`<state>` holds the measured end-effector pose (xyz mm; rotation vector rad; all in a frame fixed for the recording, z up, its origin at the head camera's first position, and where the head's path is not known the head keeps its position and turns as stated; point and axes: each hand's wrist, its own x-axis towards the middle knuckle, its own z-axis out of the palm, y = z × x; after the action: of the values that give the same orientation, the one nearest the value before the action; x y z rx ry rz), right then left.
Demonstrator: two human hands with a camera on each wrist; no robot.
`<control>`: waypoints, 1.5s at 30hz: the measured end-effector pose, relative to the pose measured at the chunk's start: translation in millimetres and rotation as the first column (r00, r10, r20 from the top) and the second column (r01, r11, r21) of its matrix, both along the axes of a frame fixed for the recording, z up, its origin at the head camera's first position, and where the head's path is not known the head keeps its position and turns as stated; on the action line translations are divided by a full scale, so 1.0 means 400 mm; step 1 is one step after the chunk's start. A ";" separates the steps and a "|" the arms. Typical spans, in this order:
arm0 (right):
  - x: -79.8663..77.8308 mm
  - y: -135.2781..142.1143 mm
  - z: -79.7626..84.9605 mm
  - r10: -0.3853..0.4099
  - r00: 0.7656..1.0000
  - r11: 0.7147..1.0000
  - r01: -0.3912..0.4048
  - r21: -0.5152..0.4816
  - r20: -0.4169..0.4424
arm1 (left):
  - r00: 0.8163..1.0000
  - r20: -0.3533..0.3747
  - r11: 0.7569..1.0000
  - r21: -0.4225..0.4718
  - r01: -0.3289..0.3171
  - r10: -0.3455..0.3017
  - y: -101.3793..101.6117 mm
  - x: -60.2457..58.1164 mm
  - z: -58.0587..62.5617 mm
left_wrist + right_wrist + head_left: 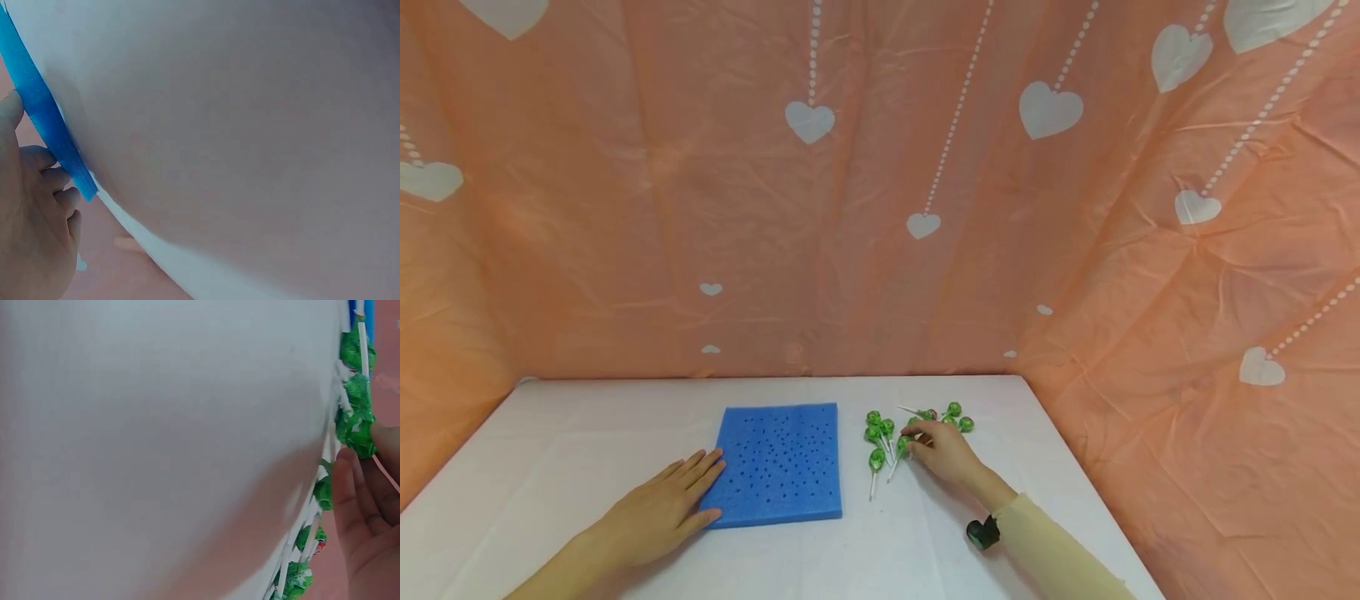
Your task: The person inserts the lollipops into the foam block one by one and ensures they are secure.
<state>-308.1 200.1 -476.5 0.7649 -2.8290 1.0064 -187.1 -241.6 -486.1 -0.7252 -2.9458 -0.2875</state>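
A square blue foam block (782, 467) dotted with small holes lies flat on the white table. At its left edge, my left hand (658, 510) rests with fingers and thumb extended, touching the foam; the left wrist view shows those fingers along the blue side (47, 119). To the right of the block, my right hand (951, 458) pinches the green-wrapped head of a lollipop (903, 447) between thumb and fingers, its white stick slanting down to the left. Beside it lie several other green lollipops (877, 460), some partly hidden behind the hand.
The white tabletop (602, 417) ends at an orange curtain (760, 250) with white hearts, which hangs at the back and sides. A dark round object (982, 533) sits at the right wrist by the pale sleeve (1052, 542).
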 end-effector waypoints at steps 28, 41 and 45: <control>0.015 -0.120 0.051 0.004 0.995 0.933 -0.040 -0.358 -0.100 | 0.999 0.009 0.999 -0.023 0.035 -0.035 -0.001 -0.003 0.010; 0.002 -0.216 0.070 0.028 0.991 0.899 -0.084 -0.429 -0.135 | 0.999 -0.021 0.998 -0.040 0.041 -0.041 -0.001 -0.003 0.013; -0.001 -0.247 0.071 0.058 0.989 0.875 -0.115 -0.470 -0.134 | 0.998 -0.047 0.998 -0.041 0.048 -0.050 -0.003 -0.003 0.009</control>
<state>-308.5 101.2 -448.1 0.8557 -2.3093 1.5334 -188.4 -242.7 -482.6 -0.7991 -2.8991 -0.2128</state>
